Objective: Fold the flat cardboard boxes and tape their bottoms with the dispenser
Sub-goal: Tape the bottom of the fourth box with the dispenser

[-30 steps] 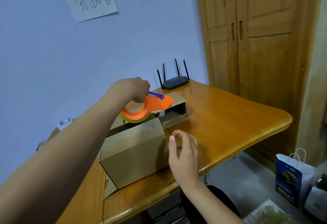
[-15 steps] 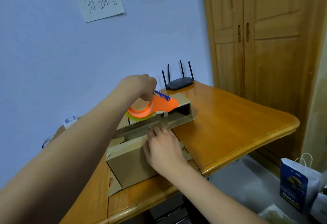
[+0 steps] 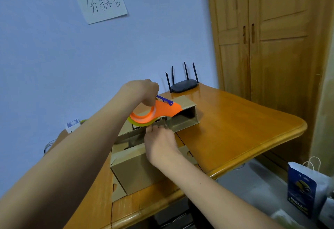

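Here, line by line:
Left hand (image 3: 144, 91): fingers curled round the handle of the orange dispenser (image 3: 159, 111), holding it raised just above the boxes.
Right hand (image 3: 160, 142): lies on top of the near box (image 3: 137, 171), fingertips reaching toward the tape end under the dispenser; whether they pinch the tape, I cannot tell.
Near box: folded up, standing at the table (image 3: 235, 129) front edge.
Far box (image 3: 184, 118): just behind it, open end facing right.
Router (image 3: 183, 85): at the table's back edge.
Note (image 3: 101, 2): on the wall.
Bag (image 3: 303, 190): on the floor, right.
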`<act>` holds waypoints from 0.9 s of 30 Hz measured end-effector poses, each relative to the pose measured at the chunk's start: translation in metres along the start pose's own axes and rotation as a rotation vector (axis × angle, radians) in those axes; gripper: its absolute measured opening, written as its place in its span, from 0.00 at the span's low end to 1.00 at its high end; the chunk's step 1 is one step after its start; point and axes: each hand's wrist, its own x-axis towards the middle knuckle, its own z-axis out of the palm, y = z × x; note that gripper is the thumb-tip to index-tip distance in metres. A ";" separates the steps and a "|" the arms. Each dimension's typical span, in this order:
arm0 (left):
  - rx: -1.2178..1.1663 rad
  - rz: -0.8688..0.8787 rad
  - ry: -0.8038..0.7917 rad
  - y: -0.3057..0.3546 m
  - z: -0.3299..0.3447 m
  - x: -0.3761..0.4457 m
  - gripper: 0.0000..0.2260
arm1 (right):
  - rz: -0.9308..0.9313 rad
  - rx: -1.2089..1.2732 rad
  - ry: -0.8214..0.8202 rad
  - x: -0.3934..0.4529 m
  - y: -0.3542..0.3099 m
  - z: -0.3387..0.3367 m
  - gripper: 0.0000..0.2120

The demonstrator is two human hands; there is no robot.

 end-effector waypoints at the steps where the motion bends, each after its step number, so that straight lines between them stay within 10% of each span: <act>1: -0.002 -0.001 -0.003 -0.001 0.000 0.000 0.13 | -0.001 0.000 -0.009 0.000 -0.001 -0.002 0.15; 9: -0.038 -0.001 -0.015 -0.004 0.004 -0.003 0.12 | -0.023 0.053 0.093 -0.012 0.000 0.002 0.08; 15: -0.066 -0.003 -0.001 -0.020 0.020 -0.012 0.11 | 0.002 0.103 0.000 -0.020 0.008 0.027 0.38; 27: -0.204 -0.011 0.030 -0.046 0.071 -0.046 0.13 | 0.118 0.110 0.213 -0.031 0.007 0.050 0.36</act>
